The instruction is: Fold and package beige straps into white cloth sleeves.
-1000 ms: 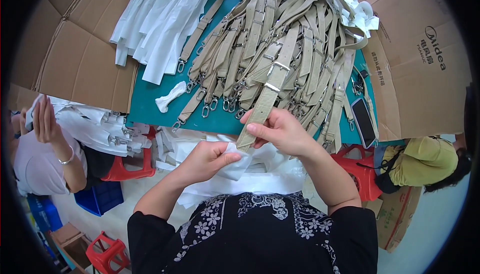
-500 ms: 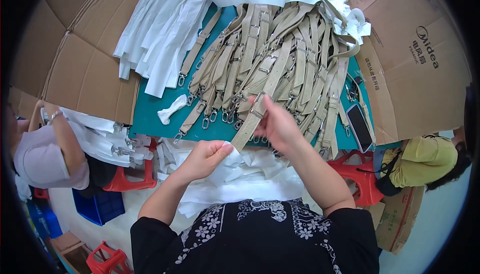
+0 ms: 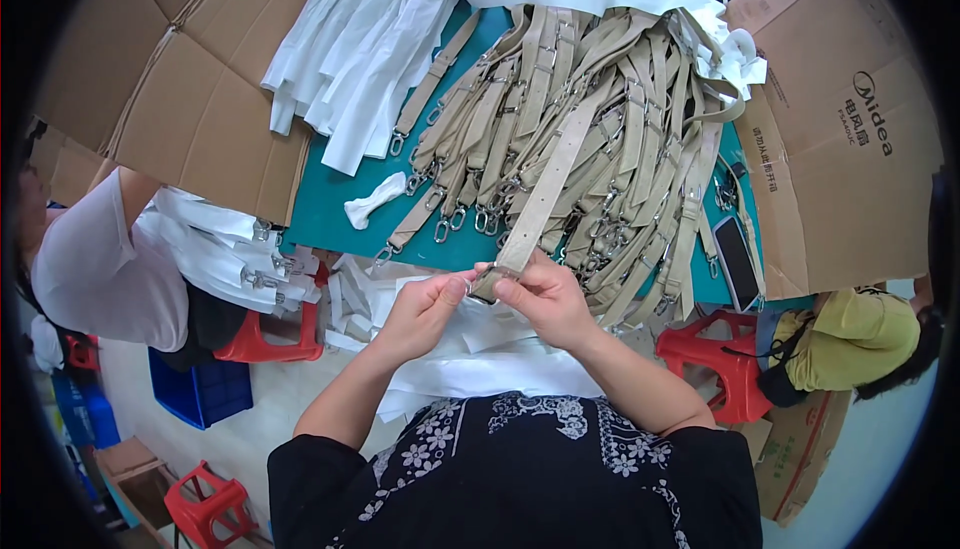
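A beige strap (image 3: 541,201) with punched holes runs from the pile down to my hands, its near end folded at a metal buckle (image 3: 497,271). My right hand (image 3: 550,301) grips the strap just below the buckle, thumb on top. Close beside it my left hand (image 3: 425,311) pinches the strap's folded end, fingers closed; its very tip is hidden. Ahead lies a heap of similar beige straps (image 3: 530,89) with metal clasps, spread over the green tabletop (image 3: 335,211).
White strips (image 3: 345,59) lie at the far left, and a knotted white piece (image 3: 375,201) lies nearer. A phone (image 3: 735,261) rests at the right edge. Cardboard panels (image 3: 825,179) flank the table. People sit on red stools (image 3: 712,364) at both sides; white sheets hang before me.
My right hand has slid down the strap toward my left hand, and the buckle now sits between them. The strap's near end is now folded. The view has shifted slightly.
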A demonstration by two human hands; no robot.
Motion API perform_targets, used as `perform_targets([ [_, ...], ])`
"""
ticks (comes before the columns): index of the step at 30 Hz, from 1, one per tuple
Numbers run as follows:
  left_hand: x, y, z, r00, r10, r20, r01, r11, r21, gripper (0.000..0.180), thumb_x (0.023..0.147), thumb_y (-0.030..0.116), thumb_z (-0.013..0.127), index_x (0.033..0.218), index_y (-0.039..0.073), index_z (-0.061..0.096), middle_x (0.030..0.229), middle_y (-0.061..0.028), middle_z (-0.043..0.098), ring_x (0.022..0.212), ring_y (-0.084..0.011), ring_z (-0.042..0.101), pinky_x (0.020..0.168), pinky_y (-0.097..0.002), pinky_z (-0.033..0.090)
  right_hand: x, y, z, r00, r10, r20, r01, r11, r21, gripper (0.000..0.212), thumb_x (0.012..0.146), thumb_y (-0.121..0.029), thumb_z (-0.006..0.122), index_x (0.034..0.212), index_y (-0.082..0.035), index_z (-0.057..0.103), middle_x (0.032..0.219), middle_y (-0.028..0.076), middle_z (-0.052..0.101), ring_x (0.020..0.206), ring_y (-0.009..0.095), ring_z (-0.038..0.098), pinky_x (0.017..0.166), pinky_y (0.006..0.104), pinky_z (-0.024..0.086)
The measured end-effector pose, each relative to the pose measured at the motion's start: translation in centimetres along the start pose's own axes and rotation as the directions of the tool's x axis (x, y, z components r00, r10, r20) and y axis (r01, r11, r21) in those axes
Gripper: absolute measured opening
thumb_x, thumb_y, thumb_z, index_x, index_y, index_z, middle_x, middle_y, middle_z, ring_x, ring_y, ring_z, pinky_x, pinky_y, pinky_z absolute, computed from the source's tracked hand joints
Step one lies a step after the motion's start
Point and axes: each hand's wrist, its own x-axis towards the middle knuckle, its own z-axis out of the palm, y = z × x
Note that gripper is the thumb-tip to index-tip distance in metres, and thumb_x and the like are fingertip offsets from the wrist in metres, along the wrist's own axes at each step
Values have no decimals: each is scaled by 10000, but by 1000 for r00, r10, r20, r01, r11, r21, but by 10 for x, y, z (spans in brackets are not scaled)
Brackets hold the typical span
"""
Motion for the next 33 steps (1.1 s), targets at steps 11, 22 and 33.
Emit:
perform_targets([
  [11,-4,-25,6,958,163,-235,-199,970,-138,94,745,-4,643,836,0,622,776,-63,570,710,-131,539,653,-228,429,9,-5,-32,921,336,198,-375,901,216,223,797,-136,628,964,8,593,826,39,614,751,96,561,687,235,450],
  [22,9,-32,17,878,387,-281,-458,850,-260,107,684,-15,695,739,12,608,760,-57,554,714,-134,531,645,-244,434,-5,-14,-51,982,171,-85,-167,985,53,175,766,-75,633,925,-6,610,836,49,629,765,86,585,691,241,465],
  [33,19,-6,12,967,178,-180,-200,973,-114,61,743,53,659,775,2,649,798,-55,580,677,-102,503,597,-211,395,18,-26,-53,981,-12,193,77,940,-334,170,742,-118,663,889,-36,637,787,59,644,745,145,616,690,255,468],
])
